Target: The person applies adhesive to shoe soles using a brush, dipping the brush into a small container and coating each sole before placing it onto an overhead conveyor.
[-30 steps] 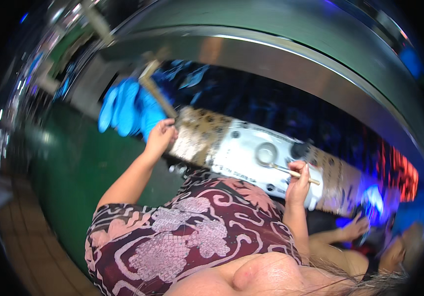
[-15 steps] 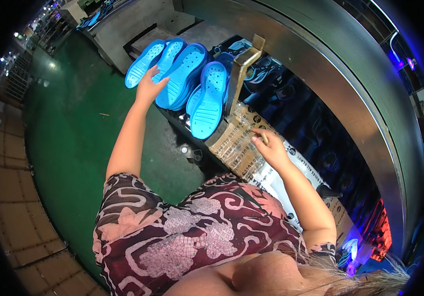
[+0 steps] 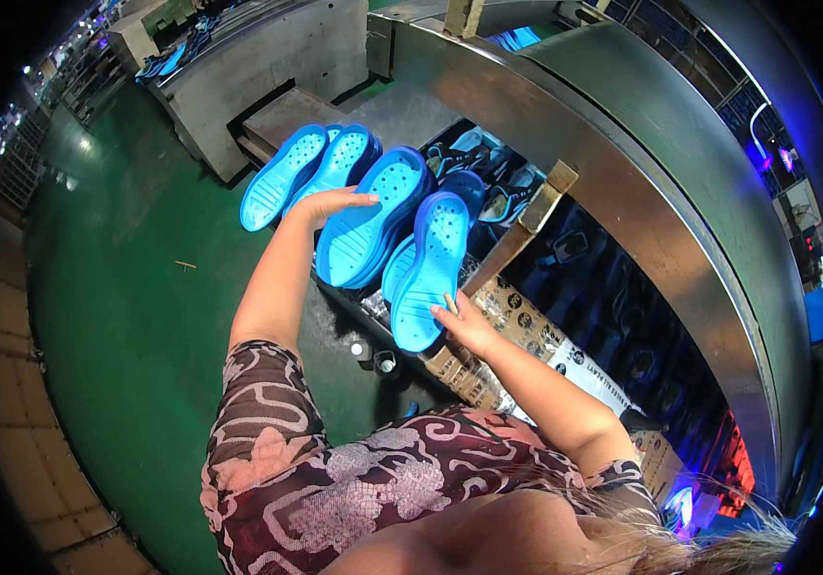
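Blue shoe soles with small holes at one end and ridges across the other lie in a slanting row before me. My left hand reaches over a thick stack of soles, fingers stretched across its top sole. My right hand is closed at the edge of the nearest blue shoe sole, its thumb on top; the fingers underneath are hidden. A short tan stick-like piece shows at that hand, too small to name. Left of the stack lie two more blue soles, an outer sole and an inner sole.
A curved metal machine rim rises at right, with a brass-coloured bracket beside the soles. Below it lies a taped, printed carton. Two small bottles stand by the bench. Cartons line the green floor at left.
My view has shifted, so the soles appear lower. My left hand has moved right onto the thick stack. My right hand has gone from above the carton to the nearest sole's edge.
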Demonstrator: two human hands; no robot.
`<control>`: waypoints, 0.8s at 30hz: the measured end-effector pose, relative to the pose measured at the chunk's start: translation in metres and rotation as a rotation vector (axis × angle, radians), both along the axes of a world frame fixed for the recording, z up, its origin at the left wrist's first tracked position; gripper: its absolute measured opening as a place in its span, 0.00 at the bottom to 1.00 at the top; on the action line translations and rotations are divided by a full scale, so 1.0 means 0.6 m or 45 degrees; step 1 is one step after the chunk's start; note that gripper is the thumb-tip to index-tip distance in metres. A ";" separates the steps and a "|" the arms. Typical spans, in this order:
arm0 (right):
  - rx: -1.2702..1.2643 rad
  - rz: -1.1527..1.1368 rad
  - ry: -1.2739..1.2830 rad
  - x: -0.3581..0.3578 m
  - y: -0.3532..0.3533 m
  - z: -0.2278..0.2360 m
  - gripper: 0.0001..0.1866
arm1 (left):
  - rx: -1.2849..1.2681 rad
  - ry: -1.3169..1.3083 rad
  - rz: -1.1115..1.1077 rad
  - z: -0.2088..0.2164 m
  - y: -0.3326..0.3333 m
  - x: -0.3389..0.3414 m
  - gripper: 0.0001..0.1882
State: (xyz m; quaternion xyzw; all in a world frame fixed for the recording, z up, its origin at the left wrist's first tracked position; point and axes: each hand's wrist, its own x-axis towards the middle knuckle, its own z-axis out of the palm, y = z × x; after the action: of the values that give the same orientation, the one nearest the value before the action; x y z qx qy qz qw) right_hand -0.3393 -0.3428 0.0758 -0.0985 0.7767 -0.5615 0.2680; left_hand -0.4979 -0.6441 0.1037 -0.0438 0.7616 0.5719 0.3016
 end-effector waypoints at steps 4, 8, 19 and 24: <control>-0.050 -0.241 -0.200 -0.026 -0.024 -0.016 0.43 | 0.073 -0.111 -0.090 0.035 0.028 -0.007 0.45; -0.129 -0.492 -0.229 -0.042 -0.054 -0.026 0.54 | 0.182 -0.175 0.013 -0.010 0.004 -0.019 0.41; 0.034 -0.493 -0.243 -0.013 -0.045 -0.023 0.45 | 0.452 -0.240 0.080 -0.007 0.006 0.105 0.34; -0.043 -0.317 -0.001 0.069 -0.019 -0.054 0.44 | 0.612 -0.085 0.293 -0.034 0.014 0.249 0.41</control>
State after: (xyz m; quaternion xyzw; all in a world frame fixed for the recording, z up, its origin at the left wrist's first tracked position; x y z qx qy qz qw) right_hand -0.2976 -0.3540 0.0435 -0.0054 0.7733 -0.6034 0.1946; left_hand -0.3484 -0.6360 0.0833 -0.0762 0.5837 0.7650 0.2611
